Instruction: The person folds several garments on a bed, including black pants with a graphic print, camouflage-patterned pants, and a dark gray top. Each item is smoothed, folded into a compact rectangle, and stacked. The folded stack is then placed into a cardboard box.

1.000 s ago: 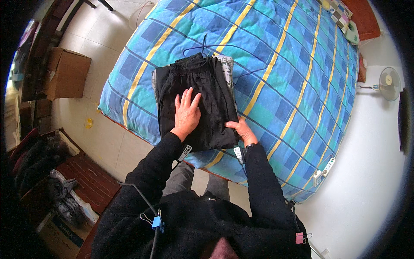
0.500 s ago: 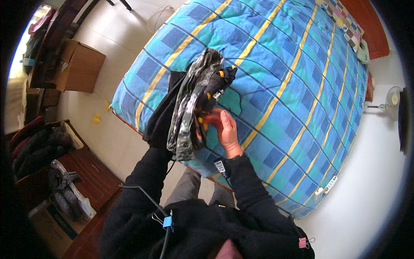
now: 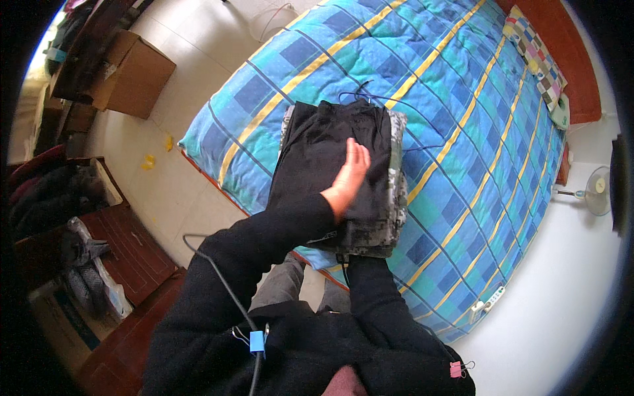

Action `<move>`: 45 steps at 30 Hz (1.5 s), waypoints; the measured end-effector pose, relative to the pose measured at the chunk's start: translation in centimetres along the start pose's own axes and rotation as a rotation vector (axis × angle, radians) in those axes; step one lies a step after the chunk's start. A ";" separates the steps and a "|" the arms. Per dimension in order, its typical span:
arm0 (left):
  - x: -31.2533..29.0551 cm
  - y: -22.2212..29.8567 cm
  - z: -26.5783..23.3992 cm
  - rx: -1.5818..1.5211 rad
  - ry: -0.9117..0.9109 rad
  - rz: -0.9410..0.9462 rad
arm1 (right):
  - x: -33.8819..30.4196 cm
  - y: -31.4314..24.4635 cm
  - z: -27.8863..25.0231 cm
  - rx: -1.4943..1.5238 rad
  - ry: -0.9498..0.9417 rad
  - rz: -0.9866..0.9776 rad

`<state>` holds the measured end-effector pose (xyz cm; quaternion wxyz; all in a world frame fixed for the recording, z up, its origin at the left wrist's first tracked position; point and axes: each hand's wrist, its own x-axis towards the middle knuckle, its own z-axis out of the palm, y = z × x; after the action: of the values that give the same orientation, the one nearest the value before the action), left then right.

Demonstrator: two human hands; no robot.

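Note:
A folded black garment (image 3: 310,158) lies over a grey camouflage-patterned garment (image 3: 398,152), whose edges show along both sides and at the near end. This bundle is at the near edge of the bed. My left hand (image 3: 349,179) rests flat on the black cloth, with its fingers stretched out. On the right, my forearm (image 3: 373,280) reaches beneath the near end of the bundle, and the garments hide my right hand. A dark cord (image 3: 426,147) loops out beyond the bundle on the quilt.
The bed's blue checked quilt (image 3: 462,191) spreads ahead and right. A power strip (image 3: 492,300) and a small fan (image 3: 596,191) are at the right. At left stand a cardboard box (image 3: 135,76) and an open dark red chest (image 3: 129,247) with clothes. A cable (image 3: 228,287) hangs across my left sleeve.
The bundle has turned so its black side faces up, the camouflage now mostly underneath. My left hand has come out onto the top; my right hand has gone from view beneath it.

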<state>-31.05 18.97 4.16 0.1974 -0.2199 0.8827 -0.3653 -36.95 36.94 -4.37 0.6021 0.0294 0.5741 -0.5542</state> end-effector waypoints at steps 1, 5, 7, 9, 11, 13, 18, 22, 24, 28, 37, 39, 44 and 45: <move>0.3 -0.3 -3.0 -0.097 -0.104 0.057 | -0.5 0.0 0.1 -0.023 -0.001 0.002; -2.3 -3.2 -8.0 -0.207 0.045 0.244 | -2.3 0.0 0.1 -0.116 -0.019 0.016; -4.0 -4.3 -9.0 -0.503 0.138 0.123 | -3.0 -0.1 -0.1 -0.156 -0.046 0.023; -6.0 -5.4 -9.5 -0.858 0.280 0.014 | -3.7 -0.2 -0.4 -0.194 -0.075 0.034; -8.1 -6.3 -10.3 -1.164 0.374 -0.103 | -4.3 -0.2 -0.6 -0.239 -0.117 0.038; -11.0 -7.0 -11.7 -1.097 0.681 -0.399 | -5.2 0.0 -0.7 -0.342 -0.208 0.063; -18.6 -6.6 -16.7 -1.170 0.660 -0.707 | -7.6 -0.2 -0.4 -0.574 -0.420 0.132; -19.9 -5.5 -21.7 -1.195 0.496 -0.807 | -9.4 -2.6 1.1 -0.734 -0.599 0.167; -21.7 -4.7 -22.3 -1.218 0.346 -0.889 | -10.4 -3.2 2.7 -0.795 -0.681 0.185; -26.6 -3.3 -21.8 -1.371 -0.020 -1.021 | -12.5 -1.8 7.3 -0.931 -0.842 0.228; -39.3 -5.1 -14.5 -1.504 -0.421 -1.255 | -15.3 6.6 20.4 -1.104 -1.069 0.307; -42.1 -6.5 -11.9 -1.381 -0.410 -1.298 | -16.1 9.4 24.6 -1.138 -1.109 0.316; -48.0 -12.5 -4.5 -0.997 -0.446 -1.283 | -18.3 16.7 36.2 -1.214 -1.197 0.327; -49.5 -13.8 -3.1 -0.942 -0.418 -1.266 | -18.7 17.9 38.4 -1.234 -1.218 0.326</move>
<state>11.60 38.30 25.60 0.0008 -0.8006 0.5971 0.0505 6.05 29.86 11.40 0.7836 -0.5198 0.3390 0.0279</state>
